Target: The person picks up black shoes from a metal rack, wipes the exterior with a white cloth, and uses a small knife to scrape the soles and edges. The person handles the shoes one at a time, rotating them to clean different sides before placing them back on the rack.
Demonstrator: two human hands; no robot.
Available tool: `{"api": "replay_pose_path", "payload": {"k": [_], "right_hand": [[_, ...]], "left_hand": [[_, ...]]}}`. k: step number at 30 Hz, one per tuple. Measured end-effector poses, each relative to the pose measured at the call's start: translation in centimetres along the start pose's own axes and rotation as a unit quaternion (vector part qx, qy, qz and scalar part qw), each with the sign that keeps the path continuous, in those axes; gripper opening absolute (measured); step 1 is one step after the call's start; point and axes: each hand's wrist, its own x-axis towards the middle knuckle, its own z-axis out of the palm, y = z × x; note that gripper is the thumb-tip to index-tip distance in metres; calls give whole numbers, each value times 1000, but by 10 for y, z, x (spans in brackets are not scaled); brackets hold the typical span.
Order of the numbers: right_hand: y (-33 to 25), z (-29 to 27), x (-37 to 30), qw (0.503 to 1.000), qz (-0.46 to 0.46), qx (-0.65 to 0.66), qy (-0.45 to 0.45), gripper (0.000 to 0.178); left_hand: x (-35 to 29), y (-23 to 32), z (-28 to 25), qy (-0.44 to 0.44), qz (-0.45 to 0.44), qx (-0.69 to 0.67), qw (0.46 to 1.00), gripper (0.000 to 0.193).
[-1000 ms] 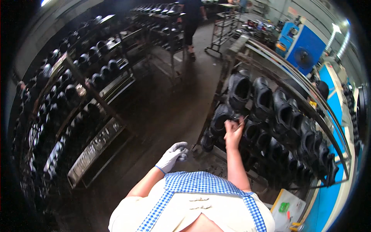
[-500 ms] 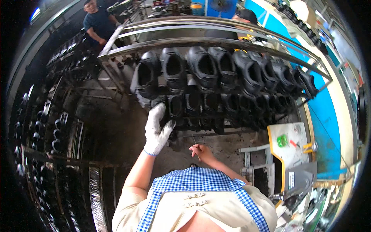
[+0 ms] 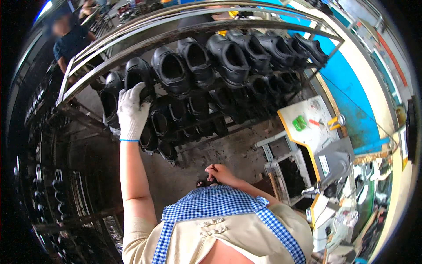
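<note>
My left hand (image 3: 133,113), in a white knit glove with a blue cuff edge, reaches to the left part of a metal rack. Its fingers curl over the heel of a black shoe (image 3: 137,70) in the upper row. Another black shoe (image 3: 110,103) sits just left of the glove, and a larger black shoe (image 3: 169,81) stands to its right. My right hand (image 3: 220,173) is bare and stays low in front of my checked apron (image 3: 211,202). Its fingers are closed; whatever they may hold is too small to make out.
The rack's metal frame (image 3: 145,42) spans the view, with several black shoes on its lower tiers. At right stands a white-topped workbench (image 3: 307,110) with green and red items beside a grey machine (image 3: 336,160). A person (image 3: 72,42) stands beyond the rack at far left. More racks line the left.
My left hand has moved left and up to a shoe in the upper row and closed on its heel. The view has turned, so the rack sits further left and tilted.
</note>
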Motion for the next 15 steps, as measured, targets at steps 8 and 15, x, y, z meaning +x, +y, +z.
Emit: {"api": "replay_pose_path", "payload": {"k": [8, 15], "right_hand": [[5, 24, 5, 998, 13, -33, 50, 31], [-38, 37, -20, 996, 63, -30, 61, 30]], "left_hand": [[-23, 7, -7, 76, 25, -52, 995, 62], [-94, 17, 5, 45, 64, -186, 979, 62]]}}
